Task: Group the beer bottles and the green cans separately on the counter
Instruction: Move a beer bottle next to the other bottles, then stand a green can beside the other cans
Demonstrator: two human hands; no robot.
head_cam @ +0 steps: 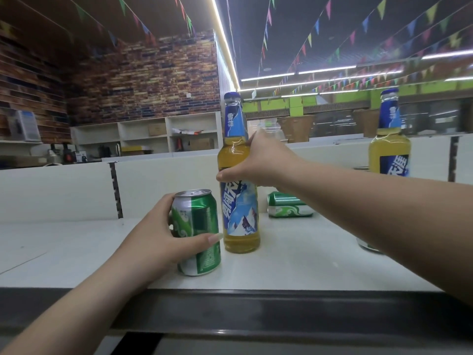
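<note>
1. The left hand [156, 242] wraps an upright green aluminium can [197, 231] on the white counter [294, 265].
2. Just beside it, the right hand [258, 162] clasps a tall blue-labelled amber glass beer bottle [239, 180].

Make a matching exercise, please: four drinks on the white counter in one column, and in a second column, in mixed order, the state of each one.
Things:
1. upright green aluminium can
2. glass beer bottle with blue label at centre
3. green can at the back
4. glass beer bottle at far right

States:
A. lying on its side
B. gripped by the right hand
C. standing untouched
D. gripped by the left hand

Pairs: 1-D, 2-B, 3-A, 4-C
</note>
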